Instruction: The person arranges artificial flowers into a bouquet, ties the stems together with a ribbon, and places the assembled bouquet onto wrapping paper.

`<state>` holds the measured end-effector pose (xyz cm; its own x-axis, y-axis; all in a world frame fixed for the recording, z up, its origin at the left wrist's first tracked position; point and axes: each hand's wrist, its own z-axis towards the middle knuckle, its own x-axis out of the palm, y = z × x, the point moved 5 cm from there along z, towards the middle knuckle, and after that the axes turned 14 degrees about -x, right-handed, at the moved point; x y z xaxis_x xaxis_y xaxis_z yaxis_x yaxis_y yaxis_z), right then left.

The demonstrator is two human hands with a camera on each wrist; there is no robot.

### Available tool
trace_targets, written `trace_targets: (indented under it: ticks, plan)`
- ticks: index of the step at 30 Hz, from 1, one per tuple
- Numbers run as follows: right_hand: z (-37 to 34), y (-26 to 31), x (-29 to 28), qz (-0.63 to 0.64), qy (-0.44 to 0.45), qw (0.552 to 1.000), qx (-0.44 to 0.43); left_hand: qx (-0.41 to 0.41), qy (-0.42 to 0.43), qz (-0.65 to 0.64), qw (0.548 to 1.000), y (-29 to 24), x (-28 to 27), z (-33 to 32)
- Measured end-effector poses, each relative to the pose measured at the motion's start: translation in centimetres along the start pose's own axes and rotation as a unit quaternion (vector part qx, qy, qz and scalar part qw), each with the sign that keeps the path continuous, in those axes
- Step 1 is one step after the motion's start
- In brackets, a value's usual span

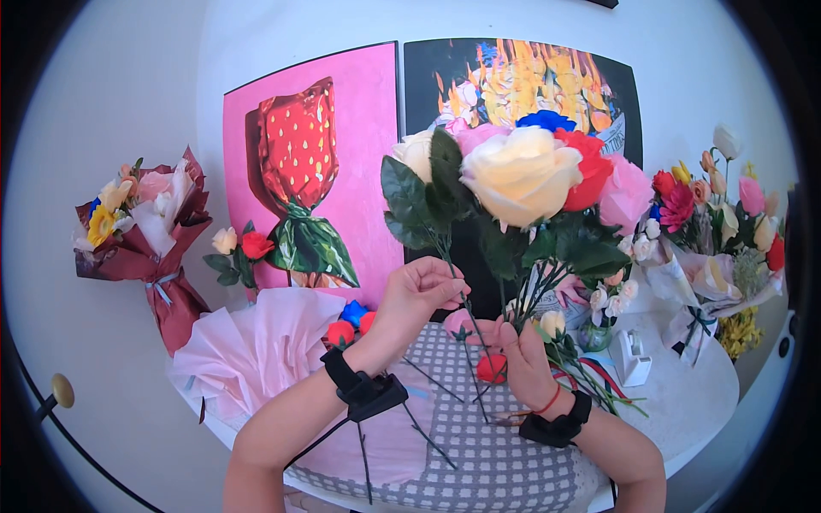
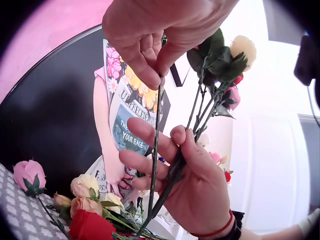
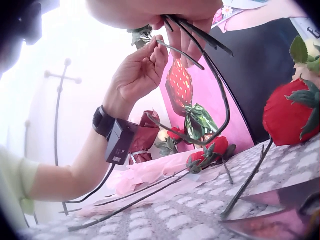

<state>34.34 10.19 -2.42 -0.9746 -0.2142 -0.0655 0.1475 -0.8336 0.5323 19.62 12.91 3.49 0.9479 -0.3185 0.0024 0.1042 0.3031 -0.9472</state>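
Observation:
My left hand (image 1: pixel 423 295) pinches the thin dark stem (image 2: pixel 156 130) of a single artificial rose between thumb and fingertips. Its cream bloom (image 1: pixel 415 156) stands at the left of the bouquet. With its thumb across the stems, my right hand (image 1: pixel 528 363) holds a bunch of artificial roses. Their heads are a large cream rose (image 1: pixel 522 175), a red rose (image 1: pixel 588 171), a pink rose (image 1: pixel 626 195) and a blue one (image 1: pixel 546 121) behind. In the left wrist view, the pinched stem crosses in front of the right hand's spread fingers (image 2: pixel 145 135), and its lower end meets the bunched stems.
Loose red roses (image 1: pixel 340 333) and a pink rose (image 1: pixel 459 323) lie on the grey patterned cloth (image 1: pixel 479 453). Scissor blades (image 3: pixel 270 225) rest below the right hand. Pink wrapping paper (image 1: pixel 256 342) spreads at left; a tape dispenser (image 1: pixel 633 359) and wrapped bouquets (image 1: pixel 705 282) stand right.

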Motion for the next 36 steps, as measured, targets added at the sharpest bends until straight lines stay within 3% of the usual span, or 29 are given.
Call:
trace_targets:
  ticks: [4,6,8,10,12,16,18,20,24,26,28,30,31,32,34,35,36]
  plan:
    - [-0.5,-0.5,0.1,-0.096,0.082,0.991,0.035,0.015,0.0,-0.027,1.0,-0.7,0.7,-0.8]
    - [-0.3,0.8,0.9,-0.187,0.146,0.969,-0.06,0.038,-0.015,-0.001,0.999,0.6,0.4,-0.3]
    - [-0.5,0.9,1.1,-0.171,0.148,0.974,-0.034,0.06,-0.029,0.026,0.997,0.7,0.4,-0.2]
    - [-0.6,0.7,1.2,-0.155,0.148,0.977,-0.007,-0.019,-0.011,0.009,1.0,0.4,1.1,-0.3]
    - [-0.4,0.4,0.9,-0.079,0.079,0.994,0.01,-0.004,0.003,-0.039,0.999,0.3,1.7,-0.8]
    - [-0.9,-1.2,0.3,-0.05,0.08,0.993,0.064,0.0,0.056,-0.036,0.998,0.8,2.5,-0.9]
    - [-1.0,-1.8,-0.1,-0.155,0.15,0.975,0.047,0.014,0.065,-0.029,0.997,1.0,2.8,-0.9]
    - [-0.9,-1.2,0.1,-0.138,0.137,0.98,0.051,-0.006,0.017,0.008,1.0,1.6,2.6,-0.9]
    - [-1.0,-1.8,-0.3,-0.172,0.129,0.976,0.018,-0.005,0.023,0.07,0.997,4.4,1.6,-0.3]
    - [-1.1,-1.9,-0.4,-0.209,0.133,0.969,0.0,0.08,0.037,0.062,0.994,6.0,1.0,0.3]
    - [-1.0,-1.8,-0.4,-0.245,0.14,0.959,-0.019,0.051,0.044,0.085,0.994,4.0,1.7,-2.2]
    - [-1.1,-1.8,-0.1,-0.216,0.162,0.963,0.003,-0.044,0.106,0.046,0.992,3.0,2.7,-3.0]
    - [-0.7,-1.1,0.3,-0.227,0.168,0.958,-0.057,-0.128,0.135,0.096,0.978,2.2,3.1,-3.5]
    - [-0.6,-0.8,0.4,-0.225,0.171,0.957,-0.059,-0.127,0.131,0.095,0.979,3.3,2.8,-3.0]
    - [-0.6,-0.2,0.7,-0.201,0.199,0.958,-0.045,0.109,0.142,0.239,0.954,4.7,2.7,-2.0]
    - [-1.1,-0.9,0.6,-0.093,0.164,0.979,0.073,0.25,0.013,0.373,0.893,2.1,3.1,-4.3]
    - [-1.0,-1.0,0.6,-0.093,0.167,0.979,0.069,0.252,0.01,0.374,0.892,1.8,3.0,-4.4]
